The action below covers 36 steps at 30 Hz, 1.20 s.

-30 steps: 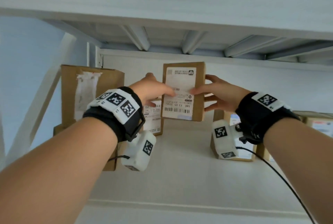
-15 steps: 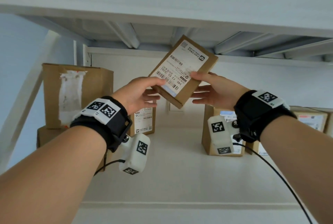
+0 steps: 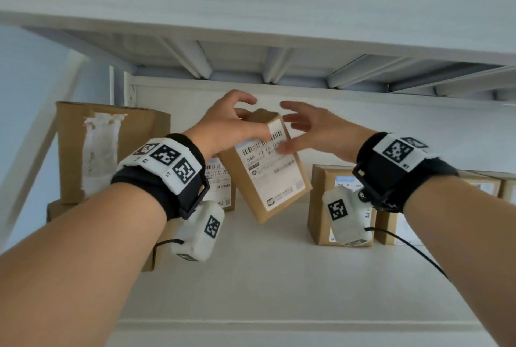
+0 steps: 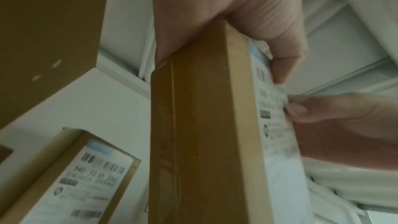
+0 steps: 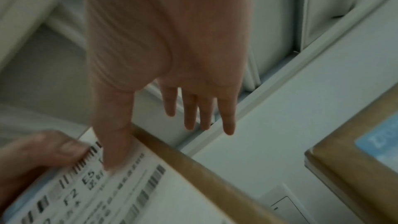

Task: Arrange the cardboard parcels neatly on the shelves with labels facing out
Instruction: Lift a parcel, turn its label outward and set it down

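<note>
Parcel: flat brown cardboard parcel with white shipping label, tilted in the air above the white metal shelf, label facing out
Left hand: grasps the top end, thumb on the label
Right hand: fingers spread, thumb touches the label
Handling: seems light and stiff; better to hold the narrow edges

Place: I read this as a parcel storeroom.
Evidence: I see a white metal rack shelf carrying brown cardboard parcels with printed white barcode shipping labels.
</note>
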Tool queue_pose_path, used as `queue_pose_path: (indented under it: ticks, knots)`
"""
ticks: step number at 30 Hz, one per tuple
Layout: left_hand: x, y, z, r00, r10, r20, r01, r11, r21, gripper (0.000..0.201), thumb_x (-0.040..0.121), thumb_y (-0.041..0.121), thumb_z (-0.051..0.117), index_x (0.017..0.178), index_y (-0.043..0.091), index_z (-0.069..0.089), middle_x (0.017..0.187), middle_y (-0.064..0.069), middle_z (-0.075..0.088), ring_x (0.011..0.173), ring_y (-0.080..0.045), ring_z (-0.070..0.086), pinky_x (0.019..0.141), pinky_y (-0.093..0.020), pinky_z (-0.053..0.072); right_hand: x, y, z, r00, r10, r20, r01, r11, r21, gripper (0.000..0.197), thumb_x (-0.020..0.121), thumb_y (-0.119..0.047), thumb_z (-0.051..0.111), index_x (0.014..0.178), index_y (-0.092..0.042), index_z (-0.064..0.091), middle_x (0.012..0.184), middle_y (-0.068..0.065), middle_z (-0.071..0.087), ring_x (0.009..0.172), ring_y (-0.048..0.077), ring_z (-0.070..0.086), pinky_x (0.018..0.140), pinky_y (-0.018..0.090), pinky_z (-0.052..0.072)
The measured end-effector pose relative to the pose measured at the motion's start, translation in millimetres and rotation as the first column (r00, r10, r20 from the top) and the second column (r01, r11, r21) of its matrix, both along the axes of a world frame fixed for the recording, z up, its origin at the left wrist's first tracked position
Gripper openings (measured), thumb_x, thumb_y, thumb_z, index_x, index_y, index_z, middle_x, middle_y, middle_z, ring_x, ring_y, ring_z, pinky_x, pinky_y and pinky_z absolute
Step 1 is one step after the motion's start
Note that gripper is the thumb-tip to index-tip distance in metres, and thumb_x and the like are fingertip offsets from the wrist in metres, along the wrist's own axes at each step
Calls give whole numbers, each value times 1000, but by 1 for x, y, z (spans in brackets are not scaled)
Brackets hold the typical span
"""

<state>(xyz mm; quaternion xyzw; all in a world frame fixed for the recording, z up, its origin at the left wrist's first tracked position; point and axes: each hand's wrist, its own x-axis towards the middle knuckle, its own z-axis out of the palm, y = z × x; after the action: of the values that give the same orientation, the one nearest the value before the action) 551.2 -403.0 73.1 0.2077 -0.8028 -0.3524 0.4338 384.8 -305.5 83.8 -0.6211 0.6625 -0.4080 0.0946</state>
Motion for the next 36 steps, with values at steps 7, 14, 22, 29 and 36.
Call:
queue_pose_path:
  ticks: [7,14,22,29,36]
  knots:
    - [-7,-1,2,987,-62,149,77,992,-97,57,69,17,82,117,32,56,127,7,59,111,-10,59,77,-21,45,-1,-9,-6,994,95,45,-100,987,125,96,54,-9,85,137,-27,42,123,3,64,111,24,65,95,48,52]
    - [-23,-16,-5,981,-4,196,20,997,-79,75,68,41,82,135,33,50,123,4,52,102,-12,57,89,-29,47,-31,-11,-14,967,108,230,-138,984,115,95,61,-7,86,143,-22,39,125,5,64,114,25,64,98,49,50]
    - [-60,-42,-18,917,38,398,2,995,-98,68,64,46,84,126,29,61,126,1,60,111,-14,57,93,-26,44,-63,7,-23,969,-245,-30,243,969,-50,50,92,-48,54,135,-23,56,142,-5,52,125,10,48,104,25,35]
    - [-83,-53,-37,853,-16,522,52,997,-54,63,71,41,81,128,29,58,135,-1,53,112,-10,49,87,-24,43,-76,5,-43,866,-322,-381,393,911,123,45,100,-32,35,123,0,57,122,19,63,114,32,58,98,38,42]
    - [-89,-51,-43,870,-30,493,44,999,-18,62,69,38,83,126,28,60,134,-1,52,113,-12,49,88,-27,47,-82,4,-45,870,-291,-397,368,921,131,35,96,-27,40,113,-18,70,110,0,70,104,20,61,92,32,46]
